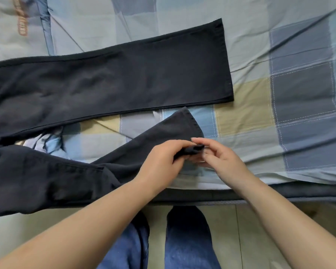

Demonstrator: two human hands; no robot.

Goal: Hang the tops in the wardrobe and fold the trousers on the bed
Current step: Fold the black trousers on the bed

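The dark trousers [105,84] lie on the checked bed sheet [279,74], from 9 o'clock toward the centre. The left hand [159,162] grips the hem of the near leg. At 3 o'clock of it, the right hand [219,160] pinches the same hem.

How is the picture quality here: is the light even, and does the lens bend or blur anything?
Head view: soft, even light, no glare; the black trousers show little detail; wide-angle lens curves the bed edge; left hand and right hand, at the hem, look fairly sharp.
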